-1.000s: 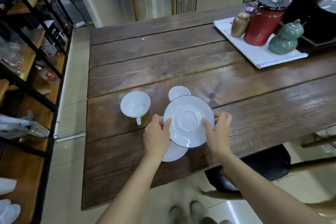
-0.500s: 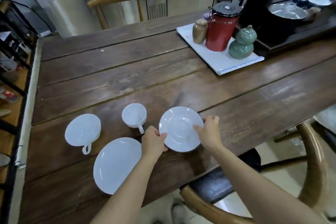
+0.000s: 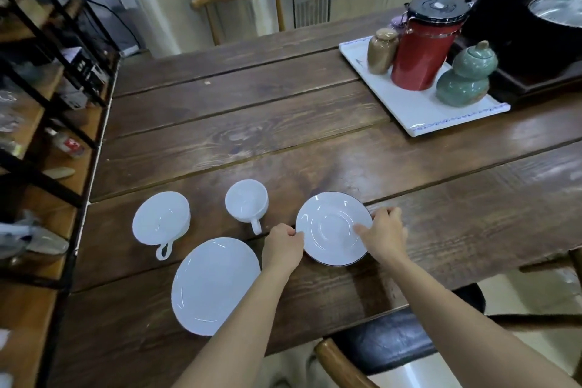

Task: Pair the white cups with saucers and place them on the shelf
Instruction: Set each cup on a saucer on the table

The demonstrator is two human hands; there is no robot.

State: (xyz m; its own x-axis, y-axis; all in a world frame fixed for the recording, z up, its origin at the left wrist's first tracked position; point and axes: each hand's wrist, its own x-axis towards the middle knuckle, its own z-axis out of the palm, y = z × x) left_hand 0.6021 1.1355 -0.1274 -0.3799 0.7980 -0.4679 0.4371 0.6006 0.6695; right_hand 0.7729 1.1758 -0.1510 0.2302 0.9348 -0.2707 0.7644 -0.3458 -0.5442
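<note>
1. Shelf [image 3: 47, 142]: one black-framed unit with wooden boards stands at the far left, beside the table [image 3: 283, 123]. Its contents are blurred.
2. Cups: two, both white, both upright on the table. The wide cup [image 3: 161, 218] is leftmost, handle toward the person. The small cup [image 3: 246, 202] stands just right of it, handle also toward the person. The two are apart.
3. Saucers: two, both white. The plain saucer [image 3: 215, 285] lies flat near the front table edge, below the cups and clear of them. The rimmed saucer [image 3: 333, 228], with a dark edge line, lies right of the small cup.
4. Left hand [image 3: 283, 247]: curled fingers pinch the left edge of the rimmed saucer.
5. Right hand [image 3: 385, 231]: thumb lies on the saucer's upper face, fingers curl behind its right edge. Both hands grasp this one saucer; neither touches a cup.
6. Tray [image 3: 419, 110]: one white tray at the far right carries three vessels: a brown jar [image 3: 381, 50], a red canister [image 3: 423, 47] and a green gourd pot [image 3: 466, 75].
7. Change from one second ago: the rimmed saucer was then held stacked over the plain saucer; it now sits separately to the right, at table level. The grip on it is unchanged. The view has also shifted.
</note>
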